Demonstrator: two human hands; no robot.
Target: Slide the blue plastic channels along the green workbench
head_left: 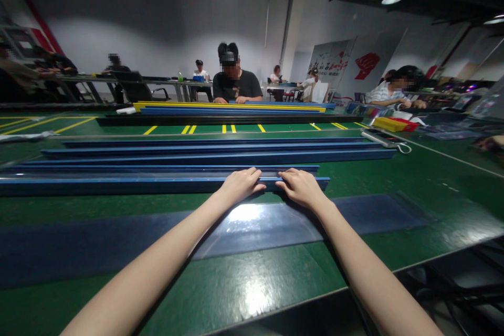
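Both my arms reach forward over a green table. My left hand and my right hand rest side by side on the near edge of a long blue rail, fingers curled over its top. Whether the fingers clamp it or only press on it I cannot make out. Just behind it lies a second blue rail. A long dark blue flat strip lies on the table under my forearms.
More long blue rails lie further back. Beyond them sits a stack of blue and yellow rails in front of a seated person. Another person sits at the right beside a yellow and red tray. The table's front edge runs at the lower right.
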